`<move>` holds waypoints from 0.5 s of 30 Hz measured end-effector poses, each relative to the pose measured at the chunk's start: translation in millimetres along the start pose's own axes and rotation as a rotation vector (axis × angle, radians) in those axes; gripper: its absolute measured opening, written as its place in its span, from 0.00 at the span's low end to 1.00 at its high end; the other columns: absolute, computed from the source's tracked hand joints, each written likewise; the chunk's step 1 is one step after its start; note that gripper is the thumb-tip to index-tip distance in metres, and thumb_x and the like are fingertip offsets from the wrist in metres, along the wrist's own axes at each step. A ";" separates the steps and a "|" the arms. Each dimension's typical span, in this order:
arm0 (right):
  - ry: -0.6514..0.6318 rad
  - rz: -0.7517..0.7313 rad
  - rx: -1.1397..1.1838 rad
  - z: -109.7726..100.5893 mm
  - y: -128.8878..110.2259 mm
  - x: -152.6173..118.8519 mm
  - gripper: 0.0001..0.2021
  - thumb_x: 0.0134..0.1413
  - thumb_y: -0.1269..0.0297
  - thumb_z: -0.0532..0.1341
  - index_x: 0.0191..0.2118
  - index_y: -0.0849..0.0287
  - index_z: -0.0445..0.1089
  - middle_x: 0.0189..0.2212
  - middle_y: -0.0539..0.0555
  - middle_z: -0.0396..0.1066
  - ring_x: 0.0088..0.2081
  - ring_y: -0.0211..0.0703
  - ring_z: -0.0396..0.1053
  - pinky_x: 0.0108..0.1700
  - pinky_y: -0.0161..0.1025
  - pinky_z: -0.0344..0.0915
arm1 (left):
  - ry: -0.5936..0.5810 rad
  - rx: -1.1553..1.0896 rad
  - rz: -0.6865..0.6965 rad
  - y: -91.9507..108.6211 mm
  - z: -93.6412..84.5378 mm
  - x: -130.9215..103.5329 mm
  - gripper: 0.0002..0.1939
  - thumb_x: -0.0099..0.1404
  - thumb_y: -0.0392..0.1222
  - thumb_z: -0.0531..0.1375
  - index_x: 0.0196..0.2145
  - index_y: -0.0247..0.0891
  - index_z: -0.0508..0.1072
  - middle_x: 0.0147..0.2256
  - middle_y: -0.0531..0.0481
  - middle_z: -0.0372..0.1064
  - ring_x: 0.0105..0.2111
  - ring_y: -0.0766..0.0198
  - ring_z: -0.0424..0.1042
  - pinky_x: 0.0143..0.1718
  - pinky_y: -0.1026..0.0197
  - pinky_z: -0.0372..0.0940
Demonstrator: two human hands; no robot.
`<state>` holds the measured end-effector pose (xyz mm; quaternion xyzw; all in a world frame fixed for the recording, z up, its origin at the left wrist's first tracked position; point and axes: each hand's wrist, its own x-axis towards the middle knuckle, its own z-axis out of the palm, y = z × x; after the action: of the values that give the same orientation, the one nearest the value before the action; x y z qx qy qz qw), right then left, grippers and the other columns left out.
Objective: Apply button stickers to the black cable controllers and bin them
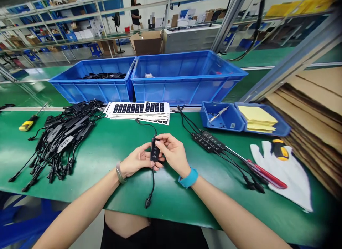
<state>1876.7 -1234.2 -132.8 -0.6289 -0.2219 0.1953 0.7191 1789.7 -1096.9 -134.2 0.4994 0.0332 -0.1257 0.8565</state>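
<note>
A small black inline cable controller point(154, 150) with a column of button symbols is held upright over the front middle of the table. My left hand point(139, 158) is closed around its left side and lower end, with fingers behind it. My right hand point(171, 151) pinches its upper end, the thumb pressed on the front face. One cable runs from its top toward the sticker sheets point(128, 108); the other hangs down to a black plug point(148, 202) near the table edge. Right of my hands lie several similar controllers point(208, 142) with their cables.
A heap of grey and black controllers point(65, 143) and a yellow screwdriver point(29, 123) lie left. Two blue crates point(187, 90) stand behind. At right are small blue trays point(221, 117), yellow paper point(258, 117), a red-handled tool point(267, 174), a white glove point(291, 181) and stacked cardboard point(315, 113).
</note>
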 end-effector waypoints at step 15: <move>0.020 -0.002 -0.031 1.1 -0.8 -3.3 0.12 0.52 0.56 0.63 0.40 0.56 0.70 0.27 0.48 0.64 0.20 0.32 0.64 0.17 0.28 0.67 | -0.011 0.003 0.006 0.2 4.5 -1.3 0.31 0.58 0.37 0.66 0.56 0.36 0.59 0.36 0.40 0.75 0.35 0.55 0.77 0.37 0.57 0.71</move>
<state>1873.3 -1235.3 -132.1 -0.6415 -0.2186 0.1848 0.7117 1788.2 -1100.4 -131.5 0.4999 0.0269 -0.1260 0.8564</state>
